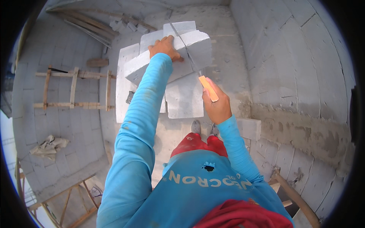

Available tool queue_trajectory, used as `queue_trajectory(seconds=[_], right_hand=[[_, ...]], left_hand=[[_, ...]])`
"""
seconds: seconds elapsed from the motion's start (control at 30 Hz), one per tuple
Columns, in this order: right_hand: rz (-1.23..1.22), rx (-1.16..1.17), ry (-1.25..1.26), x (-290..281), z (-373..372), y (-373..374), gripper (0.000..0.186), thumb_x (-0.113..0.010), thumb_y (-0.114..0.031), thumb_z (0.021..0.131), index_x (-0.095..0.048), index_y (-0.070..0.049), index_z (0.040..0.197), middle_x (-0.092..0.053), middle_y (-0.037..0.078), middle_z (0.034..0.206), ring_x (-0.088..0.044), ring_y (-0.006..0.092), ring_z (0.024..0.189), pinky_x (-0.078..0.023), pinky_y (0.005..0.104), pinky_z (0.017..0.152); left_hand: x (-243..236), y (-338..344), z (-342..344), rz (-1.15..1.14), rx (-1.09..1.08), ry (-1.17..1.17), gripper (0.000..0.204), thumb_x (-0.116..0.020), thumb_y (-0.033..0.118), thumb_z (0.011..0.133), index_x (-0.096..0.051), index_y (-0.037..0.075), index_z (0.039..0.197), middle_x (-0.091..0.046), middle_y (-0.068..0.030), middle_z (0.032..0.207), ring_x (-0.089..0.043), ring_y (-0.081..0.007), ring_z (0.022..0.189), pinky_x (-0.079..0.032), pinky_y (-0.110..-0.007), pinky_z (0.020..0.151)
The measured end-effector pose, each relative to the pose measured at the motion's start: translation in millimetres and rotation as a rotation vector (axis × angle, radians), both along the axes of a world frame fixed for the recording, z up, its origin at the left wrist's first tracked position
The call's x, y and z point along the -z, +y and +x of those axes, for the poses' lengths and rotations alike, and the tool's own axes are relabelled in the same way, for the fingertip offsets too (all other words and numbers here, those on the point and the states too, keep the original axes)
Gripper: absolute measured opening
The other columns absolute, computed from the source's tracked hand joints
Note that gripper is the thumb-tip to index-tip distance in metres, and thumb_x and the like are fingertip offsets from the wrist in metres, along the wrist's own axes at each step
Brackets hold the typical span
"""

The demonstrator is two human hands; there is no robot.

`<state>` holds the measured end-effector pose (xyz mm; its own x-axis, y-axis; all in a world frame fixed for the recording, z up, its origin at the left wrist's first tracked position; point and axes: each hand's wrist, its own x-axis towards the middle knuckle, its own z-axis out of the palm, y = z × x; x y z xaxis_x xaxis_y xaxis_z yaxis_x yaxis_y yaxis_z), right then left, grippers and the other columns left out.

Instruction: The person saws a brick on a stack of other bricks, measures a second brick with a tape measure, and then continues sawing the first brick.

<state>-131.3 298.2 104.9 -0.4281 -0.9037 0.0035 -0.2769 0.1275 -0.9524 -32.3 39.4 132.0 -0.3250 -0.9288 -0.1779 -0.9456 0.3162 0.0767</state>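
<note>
A hand saw with an orange handle (208, 88) is gripped in my right hand (218, 108). Its long thin blade (185, 45) slants up and away, lying across the top of a light grey concrete block (201, 49). Whether the blade has cut into the block I cannot tell. My left hand (165, 48) rests on the block's top to the left of the blade, fingers spread. This block lies at an angle over other pale blocks (185, 99), partly hiding them. A small dark object (130, 97) sits by my left forearm.
Grey block walls (292, 57) rise at both sides. A wooden ladder-like frame (73, 88) is on the left, with a crumpled cloth (49, 147) below it. Planks (85, 24) and block offcuts lie at the far left. Another block (248, 129) stands right of my feet.
</note>
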Motion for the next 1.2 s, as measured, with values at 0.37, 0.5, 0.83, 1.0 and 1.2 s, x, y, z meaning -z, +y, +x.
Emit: queue_trajectory(seconds=[0.37,0.5,0.83,1.0,1.2], right_hand=[[-0.016,0.028,0.055,-2,11,100,0.047,-0.063,-0.018,0.099,-0.059,-0.001,0.142,-0.073,0.023,0.122,-0.075,0.0388,0.103,-0.059,0.0428,0.091],[0.005,0.016,0.017,-2,7,-4,0.048,-0.064,-0.021,0.099,-0.059,0.0,0.142,-0.073,0.025,0.115,-0.074,0.0412,0.099,-0.058,0.0448,0.088],[0.046,0.027,0.029,-8,18,138,0.049,-0.062,-0.012,0.098,-0.055,0.001,0.145,-0.069,0.023,0.132,-0.073,0.0404,0.112,-0.059,0.0422,0.096],[-0.005,0.051,0.088,12,8,16,0.046,-0.063,-0.018,0.098,-0.059,-0.004,0.142,-0.073,0.025,0.114,-0.073,0.0415,0.097,-0.059,0.0444,0.084],[-0.024,0.032,0.141,-1,14,85,0.049,-0.065,-0.015,0.097,-0.057,-0.001,0.143,-0.075,0.023,0.111,-0.074,0.0407,0.097,-0.06,0.0414,0.085]], left_hand=[[-5,-11,1,0.043,0.026,-0.066,0.103,-0.098,0.041,0.061,-0.053,0.022,0.152,-0.059,-0.0037,0.152,-0.053,-0.0272,0.14,-0.035,-0.055,0.12],[-7,-3,-3,0.009,0.026,-0.062,0.104,-0.098,0.042,0.061,-0.053,0.022,0.152,-0.059,-0.0037,0.152,-0.053,-0.0277,0.14,-0.035,-0.055,0.12],[-4,-14,4,0.056,0.011,-0.052,0.103,-0.098,0.043,0.061,-0.053,0.021,0.152,-0.058,-0.0046,0.153,-0.053,-0.0293,0.141,-0.034,-0.058,0.121],[-3,-8,-2,0.015,0.04,-0.049,0.104,-0.098,0.043,0.06,-0.054,0.021,0.151,-0.059,-0.0048,0.152,-0.053,-0.0292,0.14,-0.034,-0.057,0.121],[-3,-14,0,0.058,0.012,-0.054,0.105,-0.099,0.042,0.059,-0.054,0.021,0.151,-0.059,-0.0048,0.152,-0.052,-0.0288,0.141,-0.033,-0.056,0.122]])
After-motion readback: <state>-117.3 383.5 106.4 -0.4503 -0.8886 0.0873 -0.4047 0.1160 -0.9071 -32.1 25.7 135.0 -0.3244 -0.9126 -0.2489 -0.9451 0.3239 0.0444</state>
